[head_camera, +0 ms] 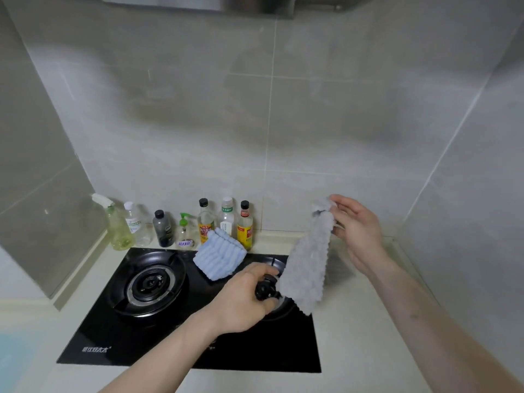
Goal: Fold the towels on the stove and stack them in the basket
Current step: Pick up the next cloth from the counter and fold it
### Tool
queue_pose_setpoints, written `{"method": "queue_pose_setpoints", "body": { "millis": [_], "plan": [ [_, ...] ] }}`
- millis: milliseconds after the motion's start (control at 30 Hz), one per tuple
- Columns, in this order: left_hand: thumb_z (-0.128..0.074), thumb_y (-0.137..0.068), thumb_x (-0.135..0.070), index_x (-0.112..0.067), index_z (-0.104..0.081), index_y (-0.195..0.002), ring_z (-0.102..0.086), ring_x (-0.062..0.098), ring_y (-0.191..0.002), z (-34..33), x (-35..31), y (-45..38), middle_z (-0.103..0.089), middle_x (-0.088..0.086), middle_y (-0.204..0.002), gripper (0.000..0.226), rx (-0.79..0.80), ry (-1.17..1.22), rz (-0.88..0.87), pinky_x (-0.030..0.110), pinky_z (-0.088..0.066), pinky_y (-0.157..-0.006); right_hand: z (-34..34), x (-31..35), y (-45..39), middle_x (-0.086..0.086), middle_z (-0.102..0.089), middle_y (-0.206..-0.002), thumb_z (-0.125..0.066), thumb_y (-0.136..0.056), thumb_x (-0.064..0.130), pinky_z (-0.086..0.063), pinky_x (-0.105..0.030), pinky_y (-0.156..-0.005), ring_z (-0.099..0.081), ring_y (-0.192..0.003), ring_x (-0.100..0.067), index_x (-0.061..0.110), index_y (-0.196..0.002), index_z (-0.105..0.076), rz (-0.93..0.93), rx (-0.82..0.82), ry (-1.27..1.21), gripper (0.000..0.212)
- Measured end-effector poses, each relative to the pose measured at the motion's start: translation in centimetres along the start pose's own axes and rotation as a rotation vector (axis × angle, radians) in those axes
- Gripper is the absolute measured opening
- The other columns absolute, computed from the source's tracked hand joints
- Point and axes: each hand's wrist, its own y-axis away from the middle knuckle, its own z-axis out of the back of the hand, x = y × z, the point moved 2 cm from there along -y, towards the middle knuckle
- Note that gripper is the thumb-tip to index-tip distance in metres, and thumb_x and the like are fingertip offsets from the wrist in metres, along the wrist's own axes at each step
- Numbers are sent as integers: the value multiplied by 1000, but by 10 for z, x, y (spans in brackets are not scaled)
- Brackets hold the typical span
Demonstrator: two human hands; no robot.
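Walls: large pale grey glazed tiles (326, 117) with thin white grout lines, meeting in corners at left and right. Overhead: underside of a metal range hood (198, 2), only partly in view. Below: cream, smooth countertop (365, 336), possibly stone, with a raised lip along the back edge. Lighting: soft, even, slightly dim.

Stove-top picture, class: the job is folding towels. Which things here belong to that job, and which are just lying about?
Belong to the job:
grey towel, held up by the right hand and left hand
blue towel, lying on the stove

Just lying about:
spray bottle
green pump bottle
yellow-labelled sauce bottles
dark bottle

No basket is in view.
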Motion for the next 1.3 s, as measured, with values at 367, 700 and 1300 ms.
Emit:
{"method": "queue_pose_setpoints", "body": {
  "millis": [367,700,1300],
  "plan": [
    [-77,-88,-24,-19,-70,-94,-69,12,-85,-3,-25,-30,-74,-3,-90,11,-182,273,75,30,-58,-83,9,33,11,-7,-73,-119,-59,-95,-5,-59,-26,-76,-73,-94,-16,16,-118,-72,-83,122,-21,33],
    [-80,-82,-41,-33,-63,-111,-62,-6,-96,35,-67,-68,-66,-23,-106,34,-305,147,-118,21,-53,-84,-18,27,14,3,-79,-90,-75,-92,22,-46,-9,-62,-69,-71,4,23,-105,-75,28,317,471,13],
    [-52,-105,-30,-11,-49,-74,-39,8,-56,80,-43,-81,-39,-14,-58,36,-324,92,-89,29,-37,-64,28,-37,7,9,-60,-65,-78,-83,18,-40,-27,-62,-48,-56,-6,19,-81,-60,-34,426,837,19]
  ]
}}
